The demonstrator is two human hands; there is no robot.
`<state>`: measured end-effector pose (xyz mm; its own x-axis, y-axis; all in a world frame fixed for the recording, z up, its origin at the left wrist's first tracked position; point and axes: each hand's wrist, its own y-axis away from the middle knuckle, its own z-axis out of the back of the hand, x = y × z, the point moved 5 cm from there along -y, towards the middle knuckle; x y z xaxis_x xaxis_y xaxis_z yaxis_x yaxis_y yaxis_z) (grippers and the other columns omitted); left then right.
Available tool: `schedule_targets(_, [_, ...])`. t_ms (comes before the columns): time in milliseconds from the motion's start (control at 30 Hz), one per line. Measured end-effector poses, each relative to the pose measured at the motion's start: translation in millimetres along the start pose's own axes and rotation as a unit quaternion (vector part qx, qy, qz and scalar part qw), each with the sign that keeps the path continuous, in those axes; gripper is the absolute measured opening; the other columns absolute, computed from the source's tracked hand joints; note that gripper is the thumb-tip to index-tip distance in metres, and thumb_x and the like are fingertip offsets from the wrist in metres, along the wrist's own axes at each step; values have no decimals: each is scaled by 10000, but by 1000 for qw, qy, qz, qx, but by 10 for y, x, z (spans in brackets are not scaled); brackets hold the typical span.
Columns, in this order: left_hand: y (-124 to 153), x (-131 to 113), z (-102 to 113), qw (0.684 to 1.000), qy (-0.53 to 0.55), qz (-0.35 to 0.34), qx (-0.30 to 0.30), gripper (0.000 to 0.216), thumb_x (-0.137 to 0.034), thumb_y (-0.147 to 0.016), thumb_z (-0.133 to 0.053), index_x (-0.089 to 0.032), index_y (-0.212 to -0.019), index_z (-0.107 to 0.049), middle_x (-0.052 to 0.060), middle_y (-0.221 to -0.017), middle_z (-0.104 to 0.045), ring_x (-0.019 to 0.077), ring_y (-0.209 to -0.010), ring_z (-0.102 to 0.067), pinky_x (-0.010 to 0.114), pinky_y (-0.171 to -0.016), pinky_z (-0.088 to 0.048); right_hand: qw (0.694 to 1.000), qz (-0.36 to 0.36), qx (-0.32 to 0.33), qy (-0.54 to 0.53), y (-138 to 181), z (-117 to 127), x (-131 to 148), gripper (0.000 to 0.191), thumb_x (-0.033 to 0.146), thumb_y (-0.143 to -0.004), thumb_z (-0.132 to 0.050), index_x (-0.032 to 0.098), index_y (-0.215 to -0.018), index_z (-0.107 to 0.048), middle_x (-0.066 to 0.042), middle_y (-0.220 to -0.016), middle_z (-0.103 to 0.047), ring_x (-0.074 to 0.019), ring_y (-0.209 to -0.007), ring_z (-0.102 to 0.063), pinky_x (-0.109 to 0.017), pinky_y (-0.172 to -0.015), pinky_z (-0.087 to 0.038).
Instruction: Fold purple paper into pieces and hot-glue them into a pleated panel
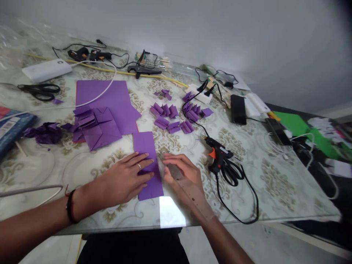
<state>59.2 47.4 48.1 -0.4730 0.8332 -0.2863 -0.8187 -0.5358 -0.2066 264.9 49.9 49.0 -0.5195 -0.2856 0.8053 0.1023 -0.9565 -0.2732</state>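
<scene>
A folded strip of purple paper (152,179) lies upright before me, with creases along its length. My left hand (132,176) rests flat on it, fingers spread across the lower half. Just right of the strip's edge is my right hand (187,176), slightly smeared. Its thumb and fingers are curved and apart, and I see nothing held between them. Beyond the strip lie several small folded purple paper pieces (165,110). A larger folded purple piece (101,126) sits on purple sheets (101,91) to the left.
On the right stands a black glue gun (218,156) with a coiled cord. Black scissors (41,90), a white power bank (46,69) and crumpled purple paper (45,132) lie left. Further glue guns (90,55) are at the back. A phone (238,109) lies near a white power strip (199,94).
</scene>
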Motion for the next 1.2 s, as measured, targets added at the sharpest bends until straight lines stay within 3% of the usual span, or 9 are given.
schedule_targets(167, [6,8,0,1000,-1,-1,-1,263,-258,-1060,-641,-216,-1287,-766,148,-1525,-682,338,-1474,-605,555,-1276,-456,1000,2,2,3,-127,42,-39,141,209,-917,-723,274,-1005,-811,-67,-1119,-795,-266,-1124,-798,-435,-1024,-644])
schedule_targets(467, [-1,-5,4,1000,10,13,4,276,-259,-1059,-642,-224,-1301,-769,127,-1536,-685,343,-1485,-598,550,-1273,-468,998,-1,15,58,354,269,47,227,149,-870,-707,290,-1019,-803,-44,-1065,-802,-257,-1045,-822,-398,-932,-671])
schedule_targets(733, [-8,7,-15,1000,5,12,3,316,-269,-1053,-642,-219,-1351,-733,143,-1511,-682,359,-1468,-605,563,-1260,-473,999,33,8,2,208,51,126,270,117,-888,-698,273,-1087,-791,-62,-1143,-803,-250,-1134,-809,-399,-1018,-655])
schedule_targets(1200, [-6,10,-36,999,27,21,20,312,-255,-1042,-641,-204,-1339,-721,193,-1484,-659,383,-1468,-589,592,-1269,-438,999,39,3,8,-15,43,95,161,204,-948,-715,263,-1067,-806,-71,-1162,-792,-249,-1136,-791,-418,-1035,-640])
